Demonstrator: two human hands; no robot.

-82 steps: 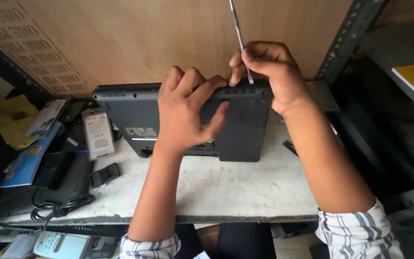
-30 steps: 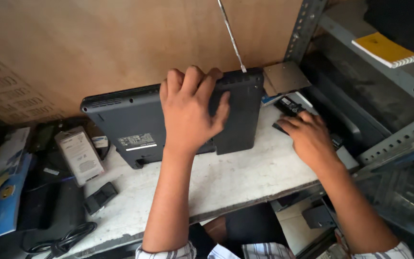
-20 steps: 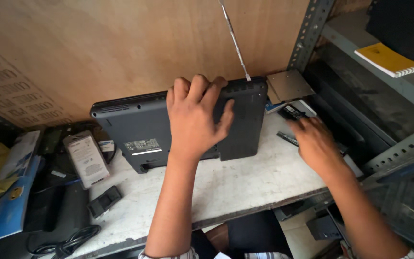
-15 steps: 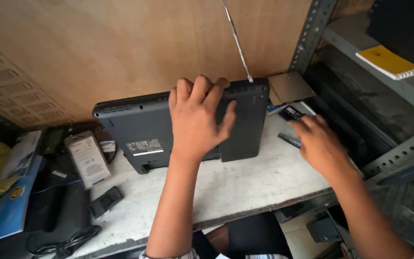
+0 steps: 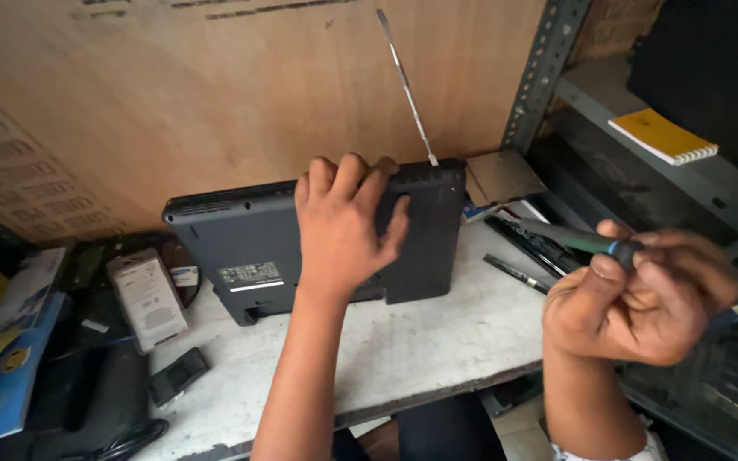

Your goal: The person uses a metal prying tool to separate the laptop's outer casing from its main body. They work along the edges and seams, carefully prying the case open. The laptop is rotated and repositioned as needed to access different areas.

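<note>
Left hand (image 5: 345, 224): flat on upturned laptop (image 5: 258, 248), steadying; stiff, heavy.
Right hand (image 5: 642, 294): closed round screwdriver (image 5: 582, 241); light, grip the handle.

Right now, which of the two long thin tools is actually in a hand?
The green-handled screwdriver, gripped in the right hand. The thin metal pry tool stands unheld, wedged at the upturned laptop's corner, beside the left hand.

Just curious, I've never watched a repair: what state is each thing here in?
Laptop: closed, underside up, on the white bench.
Metal pry tool: stuck upright at the laptop's far edge.
Left hand: pressed flat on the laptop.
Right hand: gripping a screwdriver.
Yellow notebook: closed, shelved.
</note>
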